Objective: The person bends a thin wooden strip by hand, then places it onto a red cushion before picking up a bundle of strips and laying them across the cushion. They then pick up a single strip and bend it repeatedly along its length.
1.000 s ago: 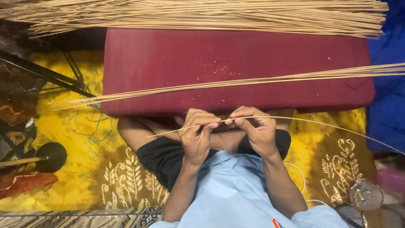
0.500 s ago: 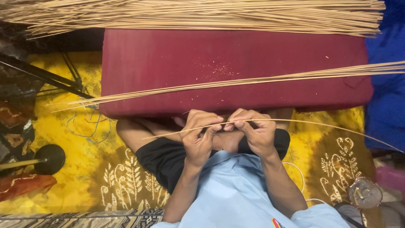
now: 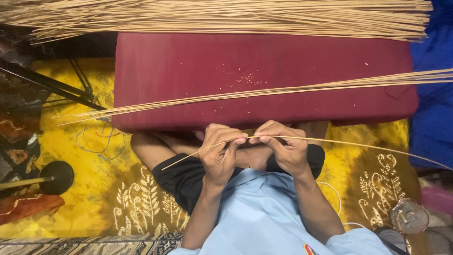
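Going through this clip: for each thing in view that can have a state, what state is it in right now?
left hand: fingers pinched on the thin stick
right hand: fingers pinched on the same stick
thin stick: held level between both hands, long end bowing down to the right
loose sticks: lying fanned across the red cushion
red cushion: flat, flecked with shavings
stick bundle: piled along the top

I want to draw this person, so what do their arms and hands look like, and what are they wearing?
Both hands, the left hand and the right hand, are bare: no gloves, and no rings or watch that I can see. The forearms are bare too. The person wears a light blue shirt with a small coloured patch near the bottom edge, and black shorts.
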